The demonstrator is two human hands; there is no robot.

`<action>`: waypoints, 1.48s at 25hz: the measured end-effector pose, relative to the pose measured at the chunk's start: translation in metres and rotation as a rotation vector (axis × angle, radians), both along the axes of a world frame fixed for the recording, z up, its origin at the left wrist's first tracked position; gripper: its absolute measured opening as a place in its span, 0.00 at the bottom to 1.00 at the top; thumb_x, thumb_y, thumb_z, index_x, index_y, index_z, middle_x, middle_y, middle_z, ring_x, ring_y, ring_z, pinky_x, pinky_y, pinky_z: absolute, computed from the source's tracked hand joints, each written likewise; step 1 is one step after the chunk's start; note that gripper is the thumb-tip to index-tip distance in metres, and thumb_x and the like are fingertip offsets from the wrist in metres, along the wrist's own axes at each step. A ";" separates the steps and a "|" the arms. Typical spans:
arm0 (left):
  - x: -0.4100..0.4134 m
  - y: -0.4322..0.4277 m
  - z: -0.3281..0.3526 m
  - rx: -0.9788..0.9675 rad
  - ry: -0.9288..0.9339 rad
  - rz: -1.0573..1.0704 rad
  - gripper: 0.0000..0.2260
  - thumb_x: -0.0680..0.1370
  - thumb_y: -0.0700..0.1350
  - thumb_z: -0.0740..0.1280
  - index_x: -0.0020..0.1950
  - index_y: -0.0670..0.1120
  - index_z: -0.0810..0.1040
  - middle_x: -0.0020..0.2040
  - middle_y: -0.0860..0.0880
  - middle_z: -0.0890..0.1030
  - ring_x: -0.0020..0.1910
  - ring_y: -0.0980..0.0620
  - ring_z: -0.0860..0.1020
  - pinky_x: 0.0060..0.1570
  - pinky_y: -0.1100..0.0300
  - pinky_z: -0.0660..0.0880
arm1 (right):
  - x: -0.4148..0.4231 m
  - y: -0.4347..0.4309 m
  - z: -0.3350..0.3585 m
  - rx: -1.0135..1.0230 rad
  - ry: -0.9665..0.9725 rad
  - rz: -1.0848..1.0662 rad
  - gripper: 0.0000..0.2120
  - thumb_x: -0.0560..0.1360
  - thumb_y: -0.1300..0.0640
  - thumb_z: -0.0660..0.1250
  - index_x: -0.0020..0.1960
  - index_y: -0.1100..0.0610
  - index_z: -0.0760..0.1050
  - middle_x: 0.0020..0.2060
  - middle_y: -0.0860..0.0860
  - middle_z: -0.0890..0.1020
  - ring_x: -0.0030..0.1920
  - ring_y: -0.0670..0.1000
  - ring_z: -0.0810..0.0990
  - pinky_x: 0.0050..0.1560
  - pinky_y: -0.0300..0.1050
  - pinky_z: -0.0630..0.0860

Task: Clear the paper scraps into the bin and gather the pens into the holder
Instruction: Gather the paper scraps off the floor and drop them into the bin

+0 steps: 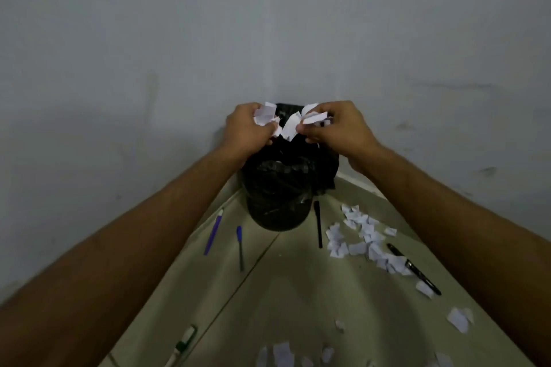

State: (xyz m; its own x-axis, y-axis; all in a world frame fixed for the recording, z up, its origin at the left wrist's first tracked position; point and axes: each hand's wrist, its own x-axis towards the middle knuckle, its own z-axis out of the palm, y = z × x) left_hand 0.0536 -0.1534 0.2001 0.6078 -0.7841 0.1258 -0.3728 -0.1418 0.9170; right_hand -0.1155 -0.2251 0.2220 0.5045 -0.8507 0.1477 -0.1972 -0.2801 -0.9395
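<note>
Both hands hold paper scraps above the bin (pixel 278 188), which stands in the corner where the two walls meet. The left hand (pixel 247 128) has its fingers curled tight around a white bundle (pixel 265 115); the right hand (pixel 334 125) pinches another bunch (pixel 313 118) between thumb and fingertips, with one strip (pixel 289 128) hanging between the hands. The bin is lined with a black plastic bag, its inside too dark to tell what lies in it.

On the pale floor (pixel 298 292), a heap of loose scraps (pixel 360 238) lies to the right of the bin, and more scraps (pixel 283 353) sit by the near edge. A black pen (pixel 318 223) lies just beside the bin, and another black pen (pixel 414 270) lies partly under the heap. To the left are a purple pencil (pixel 213 232), a blue pen (pixel 240 247) and, nearer, a green and white marker (pixel 185 343). The grey walls (pixel 149 39) are scuffed. No writing can be read.
</note>
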 end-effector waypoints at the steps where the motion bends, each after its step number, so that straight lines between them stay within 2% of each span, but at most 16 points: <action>1: 0.005 -0.013 -0.003 0.071 -0.026 0.003 0.07 0.71 0.44 0.73 0.47 0.44 0.82 0.43 0.45 0.84 0.37 0.48 0.84 0.43 0.51 0.83 | 0.012 -0.013 -0.001 -0.061 0.104 -0.008 0.11 0.68 0.64 0.78 0.49 0.63 0.84 0.42 0.58 0.85 0.36 0.50 0.84 0.37 0.37 0.81; 4: 0.014 -0.034 -0.012 0.272 -0.077 -0.061 0.07 0.73 0.42 0.68 0.49 0.40 0.81 0.47 0.41 0.84 0.41 0.44 0.84 0.43 0.49 0.83 | 0.041 -0.040 -0.012 -0.304 0.481 0.046 0.13 0.66 0.59 0.78 0.50 0.60 0.85 0.42 0.58 0.86 0.35 0.49 0.82 0.40 0.41 0.80; 6: 0.018 -0.039 -0.011 0.368 -0.060 -0.111 0.10 0.76 0.40 0.64 0.55 0.40 0.79 0.50 0.39 0.83 0.42 0.42 0.84 0.43 0.48 0.83 | 0.054 -0.047 -0.016 -0.266 0.628 0.122 0.16 0.67 0.58 0.78 0.54 0.57 0.84 0.48 0.56 0.86 0.38 0.50 0.83 0.39 0.40 0.80; 7: 0.019 -0.040 -0.008 0.399 -0.046 -0.134 0.12 0.76 0.37 0.62 0.58 0.40 0.77 0.50 0.37 0.82 0.42 0.41 0.83 0.43 0.48 0.83 | 0.057 -0.048 -0.015 -0.203 0.660 0.172 0.18 0.68 0.59 0.78 0.57 0.56 0.83 0.50 0.55 0.85 0.39 0.50 0.83 0.37 0.39 0.80; 9: 0.020 -0.038 -0.002 0.449 -0.067 -0.175 0.13 0.74 0.34 0.58 0.55 0.42 0.76 0.49 0.35 0.81 0.40 0.40 0.82 0.41 0.47 0.83 | 0.061 -0.043 -0.011 -0.041 0.652 0.288 0.22 0.72 0.66 0.72 0.65 0.55 0.78 0.54 0.54 0.82 0.42 0.50 0.82 0.35 0.39 0.81; 12: 0.020 -0.033 0.004 0.461 -0.119 -0.171 0.16 0.74 0.35 0.58 0.58 0.40 0.78 0.52 0.39 0.80 0.45 0.42 0.81 0.40 0.49 0.83 | 0.059 -0.032 -0.003 0.170 0.553 0.343 0.27 0.74 0.74 0.62 0.70 0.56 0.72 0.57 0.57 0.79 0.52 0.58 0.83 0.48 0.53 0.84; 14: 0.021 -0.029 0.007 0.391 -0.125 -0.126 0.17 0.74 0.36 0.59 0.61 0.42 0.77 0.56 0.42 0.78 0.50 0.43 0.80 0.46 0.47 0.82 | 0.055 -0.026 0.002 0.163 0.483 0.291 0.26 0.74 0.75 0.61 0.69 0.59 0.73 0.58 0.58 0.78 0.50 0.61 0.84 0.48 0.55 0.84; 17: 0.015 -0.007 0.007 0.161 -0.245 -0.021 0.16 0.73 0.40 0.64 0.60 0.45 0.79 0.54 0.47 0.80 0.49 0.49 0.81 0.53 0.53 0.80 | 0.041 -0.011 0.003 0.016 0.309 0.127 0.19 0.73 0.71 0.67 0.62 0.61 0.78 0.51 0.57 0.82 0.45 0.56 0.86 0.43 0.51 0.85; 19: 0.001 0.024 -0.004 -0.061 -0.358 0.058 0.12 0.73 0.42 0.67 0.57 0.47 0.80 0.52 0.49 0.80 0.42 0.56 0.80 0.51 0.61 0.78 | 0.021 0.007 -0.005 -0.113 0.225 0.044 0.13 0.72 0.66 0.70 0.55 0.58 0.82 0.43 0.54 0.85 0.43 0.51 0.85 0.42 0.47 0.85; 21: -0.022 0.063 -0.025 -0.200 -0.412 0.039 0.09 0.73 0.42 0.69 0.54 0.47 0.79 0.51 0.49 0.79 0.37 0.57 0.78 0.45 0.69 0.76 | -0.012 0.029 -0.021 -0.179 0.216 -0.014 0.08 0.71 0.61 0.72 0.50 0.54 0.83 0.38 0.50 0.85 0.40 0.47 0.85 0.42 0.43 0.83; 23: -0.042 0.103 -0.057 -0.090 -0.444 -0.087 0.10 0.73 0.44 0.71 0.53 0.47 0.79 0.48 0.49 0.78 0.36 0.56 0.78 0.42 0.73 0.72 | -0.048 0.051 -0.044 -0.174 0.337 0.003 0.08 0.70 0.58 0.74 0.49 0.53 0.83 0.37 0.48 0.85 0.38 0.45 0.83 0.42 0.42 0.80; 27: -0.082 0.179 -0.144 0.505 -0.479 -0.416 0.22 0.70 0.54 0.74 0.62 0.52 0.75 0.58 0.50 0.75 0.48 0.51 0.80 0.48 0.61 0.75 | -0.130 0.100 -0.128 -0.118 0.889 0.272 0.17 0.68 0.51 0.77 0.57 0.51 0.81 0.50 0.49 0.83 0.36 0.38 0.77 0.39 0.37 0.71; 29: -0.094 0.204 -0.179 0.692 -0.516 -0.519 0.31 0.66 0.60 0.74 0.66 0.53 0.72 0.62 0.49 0.72 0.53 0.50 0.77 0.51 0.58 0.75 | -0.165 0.121 -0.168 -0.059 1.068 0.338 0.26 0.67 0.47 0.78 0.62 0.50 0.77 0.57 0.51 0.80 0.42 0.43 0.77 0.43 0.39 0.71; 32: -0.104 0.221 -0.215 0.833 -0.496 -0.633 0.41 0.60 0.64 0.77 0.68 0.52 0.69 0.59 0.49 0.70 0.52 0.50 0.76 0.46 0.60 0.72 | -0.198 0.140 -0.214 0.021 1.272 0.294 0.35 0.64 0.44 0.78 0.67 0.49 0.70 0.61 0.53 0.73 0.55 0.54 0.77 0.51 0.46 0.74; 34: -0.112 0.222 -0.229 0.839 -0.467 -0.649 0.36 0.62 0.57 0.79 0.66 0.50 0.70 0.58 0.47 0.69 0.52 0.47 0.76 0.47 0.59 0.72 | -0.206 0.149 -0.236 0.042 1.272 0.247 0.33 0.64 0.46 0.79 0.65 0.49 0.69 0.59 0.53 0.73 0.54 0.54 0.77 0.50 0.45 0.75; 37: -0.127 0.218 -0.242 0.677 -0.400 -0.591 0.22 0.70 0.48 0.74 0.62 0.46 0.74 0.56 0.45 0.71 0.52 0.45 0.77 0.45 0.61 0.69 | -0.195 0.161 -0.256 0.024 1.041 0.230 0.20 0.70 0.53 0.75 0.60 0.53 0.76 0.54 0.54 0.77 0.51 0.53 0.78 0.48 0.43 0.75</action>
State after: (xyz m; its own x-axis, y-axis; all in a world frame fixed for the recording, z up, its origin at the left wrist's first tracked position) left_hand -0.0735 0.0647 -0.0421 0.1046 -0.9305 -0.3512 -0.8182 -0.2812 0.5014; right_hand -0.3101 -0.0641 -0.0338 0.5214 -0.7162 -0.4639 -0.8510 -0.3966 -0.3443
